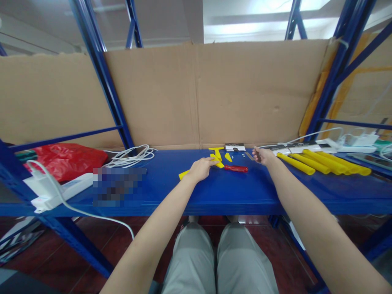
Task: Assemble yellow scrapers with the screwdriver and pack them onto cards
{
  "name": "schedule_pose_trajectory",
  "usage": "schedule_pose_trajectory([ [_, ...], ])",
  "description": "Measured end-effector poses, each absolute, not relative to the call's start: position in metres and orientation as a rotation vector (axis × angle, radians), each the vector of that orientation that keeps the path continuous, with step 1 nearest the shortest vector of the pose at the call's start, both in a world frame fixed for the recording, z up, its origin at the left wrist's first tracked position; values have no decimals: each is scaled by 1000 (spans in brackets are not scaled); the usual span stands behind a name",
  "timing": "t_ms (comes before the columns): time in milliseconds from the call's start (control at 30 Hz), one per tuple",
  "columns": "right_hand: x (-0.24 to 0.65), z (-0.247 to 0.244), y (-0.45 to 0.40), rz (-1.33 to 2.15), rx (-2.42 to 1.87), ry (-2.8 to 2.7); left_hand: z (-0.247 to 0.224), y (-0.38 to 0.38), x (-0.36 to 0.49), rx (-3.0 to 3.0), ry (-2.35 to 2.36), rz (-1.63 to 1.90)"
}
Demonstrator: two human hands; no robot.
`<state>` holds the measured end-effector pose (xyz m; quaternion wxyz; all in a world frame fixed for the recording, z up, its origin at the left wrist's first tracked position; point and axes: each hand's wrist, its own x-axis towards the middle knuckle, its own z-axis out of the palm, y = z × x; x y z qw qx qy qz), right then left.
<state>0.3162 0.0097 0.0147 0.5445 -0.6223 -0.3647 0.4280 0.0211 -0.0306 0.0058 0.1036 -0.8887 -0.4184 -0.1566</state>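
Observation:
My left hand (200, 168) is closed over a yellow plastic piece (217, 162), its fingertips on the part that shows to the right. Another bit of yellow plastic (183, 174) sticks out on the left side of that hand; whether the two are joined is hidden. Just beyond lies a yellow T-shaped piece (216, 151), with a small yellow wedge (228, 157) beside it. My right hand (262, 156) has its fingers curled together; what they hold, if anything, is too small to name. Close to its fingertips lies a thin flat strip (249, 156). A red-handled screwdriver (236, 168) rests between my hands.
Several yellow tubes (321, 162) lie right on the blue shelf (171, 196). Tiny bits (243, 155) and a small black-and-white box (235, 147) sit near the cardboard wall (245, 94). Left are coiled white cable (134, 156), a power strip (70, 190) and a red bag (69, 161).

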Motion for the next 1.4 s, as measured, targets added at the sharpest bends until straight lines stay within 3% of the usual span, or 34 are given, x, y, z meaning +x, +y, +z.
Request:
schedule_pose_trajectory([
  [200,320,17,7,1155,-1477,-868,6,-31,21,-2623,-1227,-462],
  [667,327,-1,22,725,-1419,-960,4,-28,21,-2629,-1221,-484],
  [800,329,-3,28,651,-1591,-910,4,-28,21,-2643,-1197,-495],
  [1000,339,-13,40,268,-1931,-1164,4,-27,21,-2648,-1207,-484],
  [1400,327,-10,43,206,-2140,-1218,2,-27,22,-2643,-1165,-540],
])
